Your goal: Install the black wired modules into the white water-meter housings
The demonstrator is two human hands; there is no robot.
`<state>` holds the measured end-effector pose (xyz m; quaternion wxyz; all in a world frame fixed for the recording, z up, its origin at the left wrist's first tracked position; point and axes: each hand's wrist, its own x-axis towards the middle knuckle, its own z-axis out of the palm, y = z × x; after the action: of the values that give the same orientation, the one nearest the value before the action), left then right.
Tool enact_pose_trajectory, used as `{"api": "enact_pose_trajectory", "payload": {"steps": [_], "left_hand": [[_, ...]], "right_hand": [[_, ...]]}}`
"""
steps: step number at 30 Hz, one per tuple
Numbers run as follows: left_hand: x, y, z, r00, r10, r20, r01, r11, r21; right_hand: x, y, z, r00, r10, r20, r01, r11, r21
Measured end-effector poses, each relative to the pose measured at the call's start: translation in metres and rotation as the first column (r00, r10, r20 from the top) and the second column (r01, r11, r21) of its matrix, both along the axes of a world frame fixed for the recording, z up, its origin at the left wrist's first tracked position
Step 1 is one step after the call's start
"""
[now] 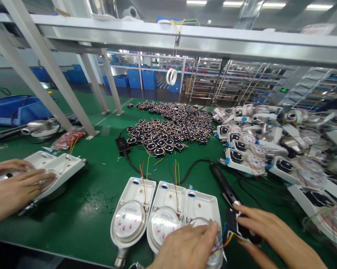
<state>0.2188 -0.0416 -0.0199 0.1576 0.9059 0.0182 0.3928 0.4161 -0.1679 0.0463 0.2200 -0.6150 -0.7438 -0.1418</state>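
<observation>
**Black module (232,221) in the right hand (271,233), just beside the rightmost meter (203,209)**

Right grip nearly closed: fingers over the top of the module, thumb at its lower edge. Module sits at the fingertips, to the right of the meter's white casing. Coloured wires (229,237) run from it toward the left hand (185,244).

Left hand lies over the lower part of that meter, fingers together, partly covering the dial. Whether its grip has hold of wire or casing: cannot tell.

Two more meters (133,213) (167,213) stand side by side to the left on the green bench (92,228), dials up. A black tool (224,182) lies beyond the right hand, metal tip near its fingers. Heap of black modules (168,130) farther back. At far left, another person's hands (18,188) rest over a separate meter (66,168).
</observation>
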Motion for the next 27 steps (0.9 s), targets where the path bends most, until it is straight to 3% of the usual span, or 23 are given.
{"api": "enact_pose_trajectory", "payload": {"steps": [4, 7, 10, 12, 15, 16, 17, 19, 23, 27], "left_hand": [[-0.002, -0.001, -0.005, 0.995, 0.084, 0.052, -0.088, 0.991, 0.101], [-0.004, -0.006, -0.013, 0.998, 0.058, 0.004, -0.057, 0.977, 0.205], [-0.019, 0.0, -0.01, 0.995, 0.078, -0.061, -0.061, 0.97, 0.237], [-0.043, 0.023, 0.0, 0.99, 0.112, -0.085, -0.091, 0.971, 0.219], [-0.1, 0.087, 0.015, 0.976, 0.198, -0.089, -0.179, 0.966, 0.184], [-0.12, 0.109, 0.018, 0.971, 0.221, -0.096, -0.201, 0.963, 0.182], [-0.138, 0.129, 0.018, 0.97, 0.179, -0.166, -0.134, 0.959, 0.25], [-0.164, 0.157, 0.015, 0.937, 0.24, -0.253, -0.166, 0.945, 0.282], [-0.178, 0.17, 0.005, 0.895, 0.327, -0.304, -0.205, 0.906, 0.37], [-0.186, 0.176, 0.01, 0.925, 0.333, -0.183, -0.258, 0.904, 0.34]], "right_hand": [[-0.004, 0.031, -0.002, 0.998, -0.019, -0.067, 0.016, 0.999, -0.044], [-0.01, 0.052, -0.012, 0.995, 0.044, -0.088, -0.051, 0.996, -0.079], [-0.013, 0.064, -0.024, 0.987, 0.051, -0.153, -0.074, 0.986, -0.148], [-0.012, 0.066, -0.029, 0.983, 0.029, -0.183, -0.064, 0.98, -0.19], [-0.008, 0.064, -0.032, 0.988, 0.006, -0.157, -0.044, 0.97, -0.241], [-0.006, 0.063, -0.032, 0.99, 0.011, -0.14, -0.047, 0.965, -0.26], [-0.005, 0.062, -0.032, 0.992, 0.022, -0.124, -0.056, 0.959, -0.277], [-0.003, 0.061, -0.031, 0.995, 0.049, -0.091, -0.074, 0.952, -0.297], [-0.002, 0.062, -0.032, 0.996, 0.084, -0.032, -0.09, 0.955, -0.284], [-0.004, 0.064, -0.03, 0.991, 0.124, 0.056, -0.105, 0.959, -0.262]]}}
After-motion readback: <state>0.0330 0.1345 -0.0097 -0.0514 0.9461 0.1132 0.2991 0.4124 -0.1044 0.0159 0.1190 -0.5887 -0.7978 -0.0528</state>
